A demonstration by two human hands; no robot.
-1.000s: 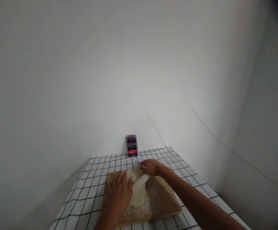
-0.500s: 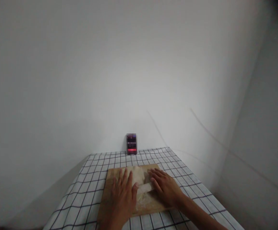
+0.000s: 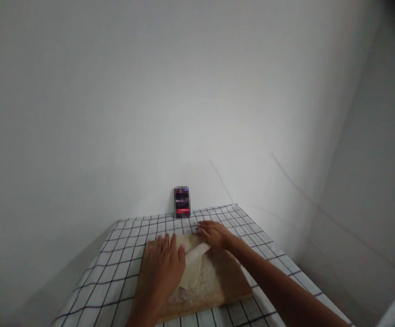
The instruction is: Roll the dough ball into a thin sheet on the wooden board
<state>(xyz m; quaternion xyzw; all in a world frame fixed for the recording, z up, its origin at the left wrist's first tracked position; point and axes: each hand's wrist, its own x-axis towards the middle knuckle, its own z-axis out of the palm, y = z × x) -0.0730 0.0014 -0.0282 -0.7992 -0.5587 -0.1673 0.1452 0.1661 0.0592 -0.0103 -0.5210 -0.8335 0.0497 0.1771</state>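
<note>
A pale rolling pin lies slantwise across a flattened sheet of dough on a wooden board. My left hand is over the pin's left end, fingers stretched out and spread, palm down. At the pin's far right end, my right hand lies palm down with its fingers extended. Both palms hide the ends of the pin. Loose flour dusts the board in front of the dough.
A white cloth with dark grid lines covers the table. Against the wall stands a small dark upright object with a red band, its details pixelated. White walls close off the back and right.
The rolling pin has moved away from me over the dough, its right end most. My right hand has gone forward and left with it; more dough and board show in front.
</note>
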